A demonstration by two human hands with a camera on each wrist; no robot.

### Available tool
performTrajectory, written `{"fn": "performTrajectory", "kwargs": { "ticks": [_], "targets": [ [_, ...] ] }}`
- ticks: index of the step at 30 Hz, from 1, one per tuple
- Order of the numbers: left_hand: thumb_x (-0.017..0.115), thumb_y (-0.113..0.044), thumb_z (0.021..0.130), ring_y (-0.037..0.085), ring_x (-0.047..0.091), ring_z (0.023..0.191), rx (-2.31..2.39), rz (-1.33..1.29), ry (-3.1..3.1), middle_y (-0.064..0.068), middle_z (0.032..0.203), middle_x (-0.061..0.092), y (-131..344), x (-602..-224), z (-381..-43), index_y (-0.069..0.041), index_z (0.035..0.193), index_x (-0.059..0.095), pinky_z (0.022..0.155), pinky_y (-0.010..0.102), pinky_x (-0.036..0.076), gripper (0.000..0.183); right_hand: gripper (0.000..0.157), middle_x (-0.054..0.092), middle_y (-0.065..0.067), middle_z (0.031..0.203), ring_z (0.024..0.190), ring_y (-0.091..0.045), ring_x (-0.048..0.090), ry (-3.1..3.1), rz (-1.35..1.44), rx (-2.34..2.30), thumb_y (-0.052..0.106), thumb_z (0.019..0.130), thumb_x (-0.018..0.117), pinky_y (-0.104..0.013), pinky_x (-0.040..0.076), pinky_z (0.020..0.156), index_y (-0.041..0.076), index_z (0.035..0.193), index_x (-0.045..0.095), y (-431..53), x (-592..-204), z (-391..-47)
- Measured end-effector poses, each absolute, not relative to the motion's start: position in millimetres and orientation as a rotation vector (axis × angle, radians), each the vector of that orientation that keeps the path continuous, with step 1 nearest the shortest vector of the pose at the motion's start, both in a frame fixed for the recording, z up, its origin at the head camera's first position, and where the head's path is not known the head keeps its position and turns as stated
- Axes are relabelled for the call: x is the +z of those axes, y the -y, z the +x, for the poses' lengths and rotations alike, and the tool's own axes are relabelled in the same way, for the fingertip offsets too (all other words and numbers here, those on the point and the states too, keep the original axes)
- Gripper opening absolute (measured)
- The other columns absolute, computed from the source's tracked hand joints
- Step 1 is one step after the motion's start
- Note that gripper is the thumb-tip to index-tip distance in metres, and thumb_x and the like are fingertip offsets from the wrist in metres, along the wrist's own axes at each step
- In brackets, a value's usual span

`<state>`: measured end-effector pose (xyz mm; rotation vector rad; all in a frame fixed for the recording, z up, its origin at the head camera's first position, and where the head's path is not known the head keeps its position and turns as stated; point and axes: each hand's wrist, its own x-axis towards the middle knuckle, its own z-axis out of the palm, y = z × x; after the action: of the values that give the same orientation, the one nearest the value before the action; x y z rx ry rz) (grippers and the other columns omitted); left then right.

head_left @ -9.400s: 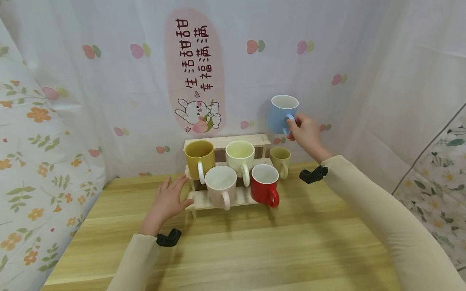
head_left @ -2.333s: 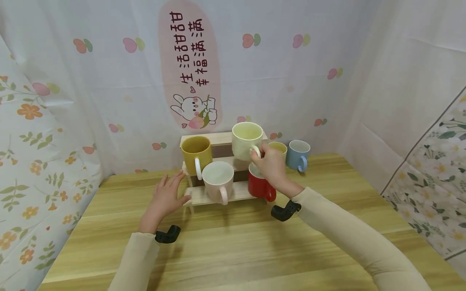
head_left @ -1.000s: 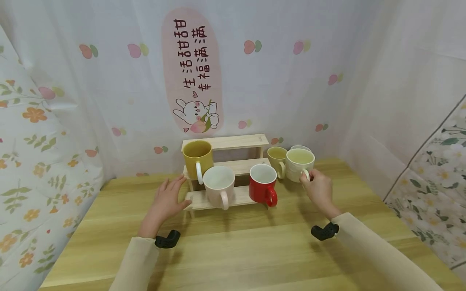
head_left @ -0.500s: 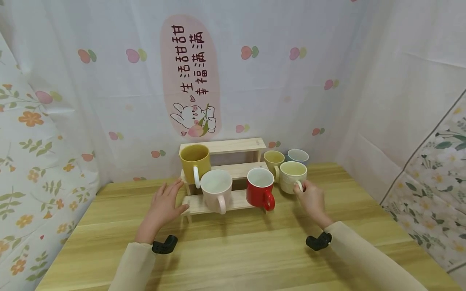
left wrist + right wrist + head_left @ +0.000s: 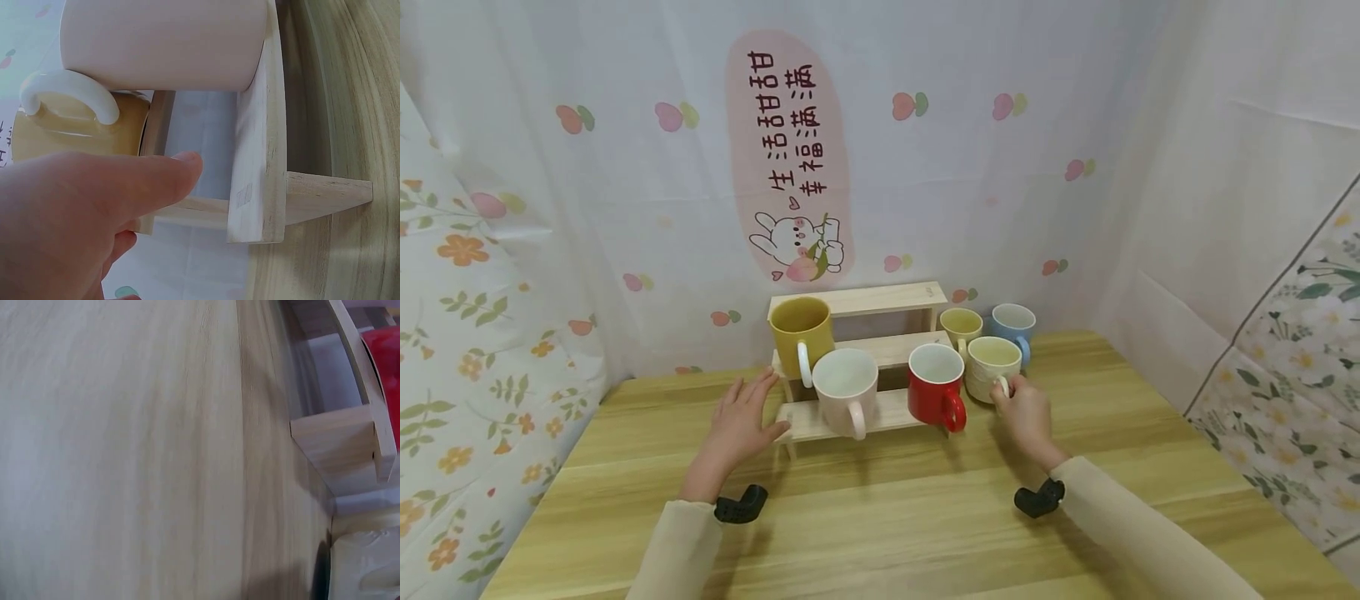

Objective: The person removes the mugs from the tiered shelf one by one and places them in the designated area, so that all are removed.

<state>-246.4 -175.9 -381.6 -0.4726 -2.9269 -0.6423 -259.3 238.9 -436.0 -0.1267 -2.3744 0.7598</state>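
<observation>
In the head view my right hand pinches the handle of a pale cream-yellow mug, upright at the table just right of the wooden rack. A corner of this mug shows low in the right wrist view; the hand itself is outside it. My left hand lies with fingers spread at the rack's left end. Close by it are a mustard mug with a white handle on the middle tier and a pale pink mug on the lowest tier. The left thumb stretches across the rack's end.
A red mug stands on the lowest tier's right part. Behind the cream mug are a small olive-yellow mug and a blue mug on the wooden table. A printed curtain hangs behind.
My right hand put the blue mug on the table, then lifted the cream mug off the middle tier and moved it right. Lately it slid left and forward, uncovering the blue mug. The left hand stays put.
</observation>
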Motion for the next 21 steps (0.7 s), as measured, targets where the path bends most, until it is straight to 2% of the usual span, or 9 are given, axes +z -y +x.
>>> {"fn": "performTrajectory", "kwargs": {
  "ticks": [4,10,14,21],
  "targets": [
    [0.07,-0.025,0.086,0.055,0.015,0.137,-0.639,-0.488,2.912,0.017,0.155,0.027,175.3,-380.6,-246.1,-0.004,0.147,0.034,0.106,0.072,0.015,0.074,0.027,0.047,-0.006,0.054,0.051,-0.02,0.043,2.391,-0.144,0.831,0.01,0.084,0.063,-0.029,0.032,0.047,0.004,0.06,0.051,-232.9,-435.3,-261.4],
    [0.071,-0.026,0.085,0.055,0.016,0.137,-0.623,-0.481,2.92,0.016,0.155,0.028,176.2,-384.4,-245.1,-0.003,0.147,0.034,0.107,0.072,0.016,0.075,0.03,0.054,-0.005,0.05,0.039,-0.009,0.049,2.468,-0.185,1.02,0.013,0.088,0.062,-0.023,0.039,0.042,0.005,0.061,0.052,-223.0,-438.7,-263.7],
    [0.071,-0.026,0.085,0.055,0.017,0.137,-0.613,-0.482,2.919,0.016,0.155,0.028,175.6,-387.1,-244.6,-0.004,0.146,0.035,0.107,0.072,0.016,0.075,0.031,0.054,-0.001,0.045,0.035,-0.004,0.049,2.504,-0.216,1.127,0.016,0.089,0.065,-0.02,0.038,0.04,0.005,0.062,0.053,-218.9,-444.9,-264.0],
    [0.071,-0.025,0.085,0.055,0.017,0.137,-0.627,-0.473,2.9,0.016,0.155,0.028,175.3,-385.3,-246.1,-0.004,0.147,0.034,0.106,0.073,0.015,0.075,0.034,0.053,0.0,0.046,0.041,-0.009,0.05,2.504,-0.173,1.263,0.025,0.092,0.064,-0.021,0.038,0.043,0.004,0.067,0.054,-215.3,-442.5,-269.1]
  ]
}}
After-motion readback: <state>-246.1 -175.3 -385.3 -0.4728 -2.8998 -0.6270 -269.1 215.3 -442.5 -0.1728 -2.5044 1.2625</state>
